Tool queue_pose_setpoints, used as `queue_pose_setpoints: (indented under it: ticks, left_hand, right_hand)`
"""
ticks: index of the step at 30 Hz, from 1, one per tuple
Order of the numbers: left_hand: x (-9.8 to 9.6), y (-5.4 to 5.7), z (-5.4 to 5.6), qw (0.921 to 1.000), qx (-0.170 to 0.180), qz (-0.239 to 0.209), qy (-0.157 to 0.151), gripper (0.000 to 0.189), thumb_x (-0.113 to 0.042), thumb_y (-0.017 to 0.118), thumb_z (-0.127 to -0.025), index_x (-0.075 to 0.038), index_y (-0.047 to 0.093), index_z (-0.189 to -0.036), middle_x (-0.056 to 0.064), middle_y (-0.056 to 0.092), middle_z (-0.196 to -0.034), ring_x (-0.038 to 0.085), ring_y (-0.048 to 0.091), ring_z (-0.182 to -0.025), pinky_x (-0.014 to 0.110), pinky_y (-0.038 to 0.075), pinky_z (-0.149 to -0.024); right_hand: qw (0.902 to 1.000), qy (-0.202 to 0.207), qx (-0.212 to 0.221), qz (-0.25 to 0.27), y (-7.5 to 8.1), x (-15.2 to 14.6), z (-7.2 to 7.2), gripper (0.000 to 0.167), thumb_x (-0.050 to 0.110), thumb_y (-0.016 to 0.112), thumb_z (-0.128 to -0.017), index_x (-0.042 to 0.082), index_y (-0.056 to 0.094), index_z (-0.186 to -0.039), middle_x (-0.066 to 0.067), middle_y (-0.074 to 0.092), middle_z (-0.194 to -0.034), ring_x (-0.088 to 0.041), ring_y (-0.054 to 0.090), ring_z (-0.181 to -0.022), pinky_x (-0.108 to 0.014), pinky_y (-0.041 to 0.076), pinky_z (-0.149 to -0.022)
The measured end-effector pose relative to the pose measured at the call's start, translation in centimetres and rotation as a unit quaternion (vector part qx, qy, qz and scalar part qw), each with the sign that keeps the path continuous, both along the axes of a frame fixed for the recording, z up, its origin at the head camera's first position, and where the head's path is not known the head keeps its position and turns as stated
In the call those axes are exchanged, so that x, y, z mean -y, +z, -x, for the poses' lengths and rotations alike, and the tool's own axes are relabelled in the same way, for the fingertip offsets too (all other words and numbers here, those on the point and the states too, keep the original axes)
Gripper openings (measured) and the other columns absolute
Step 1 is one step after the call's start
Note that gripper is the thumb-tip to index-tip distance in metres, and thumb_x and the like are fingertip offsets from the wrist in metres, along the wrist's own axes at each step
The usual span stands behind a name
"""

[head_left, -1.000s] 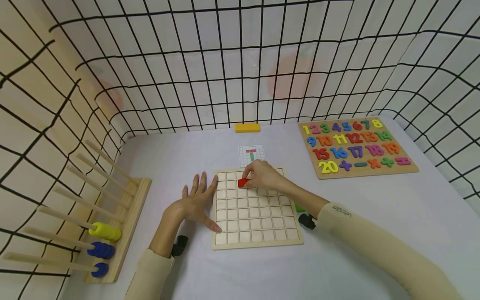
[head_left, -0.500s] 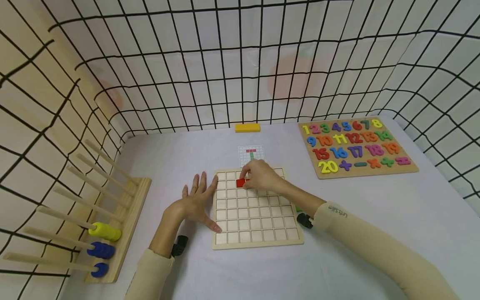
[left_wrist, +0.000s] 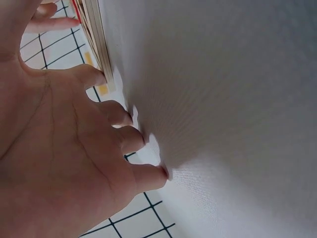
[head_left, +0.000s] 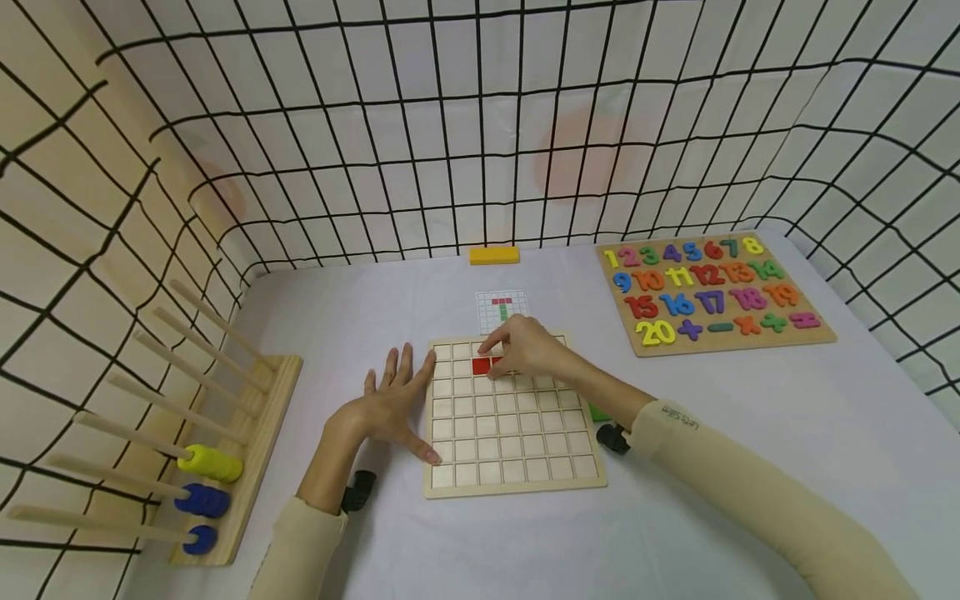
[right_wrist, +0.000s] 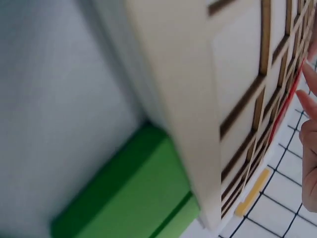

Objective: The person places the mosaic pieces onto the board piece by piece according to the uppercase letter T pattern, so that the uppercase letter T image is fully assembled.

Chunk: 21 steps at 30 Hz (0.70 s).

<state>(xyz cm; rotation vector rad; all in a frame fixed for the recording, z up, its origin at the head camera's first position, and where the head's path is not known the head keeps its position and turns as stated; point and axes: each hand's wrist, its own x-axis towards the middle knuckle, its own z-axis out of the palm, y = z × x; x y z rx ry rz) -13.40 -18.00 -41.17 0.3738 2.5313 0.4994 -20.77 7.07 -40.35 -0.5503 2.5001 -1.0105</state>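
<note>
Red rectangular block [head_left: 481,367] being straddled on second-farthest row of pale wooden grid board [head_left: 487,450] by right hand [head_left: 527,346], fingertips apart, grip unclear, board's left edge being touched by left hand [head_left: 390,410], fingers spread

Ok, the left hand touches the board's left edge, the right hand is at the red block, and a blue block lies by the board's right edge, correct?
Not blue: a green block lies by the right edge of the wooden grid board, as the right wrist view shows. The rest stands.
</note>
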Motion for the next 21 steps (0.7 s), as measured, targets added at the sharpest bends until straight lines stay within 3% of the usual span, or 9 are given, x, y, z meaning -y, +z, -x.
queue_pose_setpoints:
  ticks: [4, 10, 16, 21]
  left_hand:
    - [0.0, -0.3, 0.1, 1.0, 0.002, -0.008, -0.001, 0.155, -0.054, 0.099, -0.057, -0.015, -0.003, -0.167, 0.025, -0.023, -0.169, 0.046, -0.024, -0.157, 0.075, -0.009, -0.122]
    - [0.0, -0.5, 0.1, 0.9998, 0.006, -0.017, -0.002, 0.158, -0.059, 0.098, -0.054, -0.017, -0.004, -0.167, 0.023, -0.025, -0.169, 0.044, -0.025, -0.157, 0.074, -0.011, -0.122]
    - [0.0, -0.2, 0.0, 0.9999, 0.007, -0.009, 0.002, 0.155, -0.053, 0.099, -0.058, -0.015, -0.004, -0.167, 0.025, -0.024, -0.169, 0.046, -0.025, -0.157, 0.075, -0.01, -0.121]
    - [-0.1, -0.1, 0.0, 1.0, -0.001, -0.003, 0.001, 0.153, -0.05, 0.099, -0.06, -0.014, -0.004, -0.167, 0.026, -0.022, -0.169, 0.048, -0.022, -0.157, 0.076, -0.007, -0.121]
  right_hand:
    - [1.0, -0.005, 0.003, -0.008, 0.5, -2.0, 0.2, 0.031, 0.014, 0.085, -0.084, 0.006, 0.08, -0.113, 0.005, 0.049, -0.063, -0.011, 0.034, -0.057, -0.025, 0.034, -0.06]
    - [0.9996, -0.019, 0.004, -0.02, 1.4, -6.8, -0.6, 0.028, 0.019, 0.082, -0.088, 0.007, 0.078, -0.114, 0.005, 0.038, -0.057, -0.013, 0.034, -0.057, -0.024, 0.028, -0.055]
    - [0.9972, -0.046, 0.033, -0.049, 1.0, -11.8, -2.4, 0.033, 0.024, 0.081, -0.089, 0.011, 0.076, -0.119, 0.003, 0.039, -0.062, -0.015, 0.038, -0.062, -0.025, 0.027, -0.056]
    - [0.9965, -0.051, 0.058, -0.033, 0.5, -15.4, -4.2, 0.036, 0.024, 0.084, -0.087, 0.011, 0.076, -0.119, 0.003, 0.04, -0.065, -0.014, 0.038, -0.065, -0.027, 0.028, -0.059]
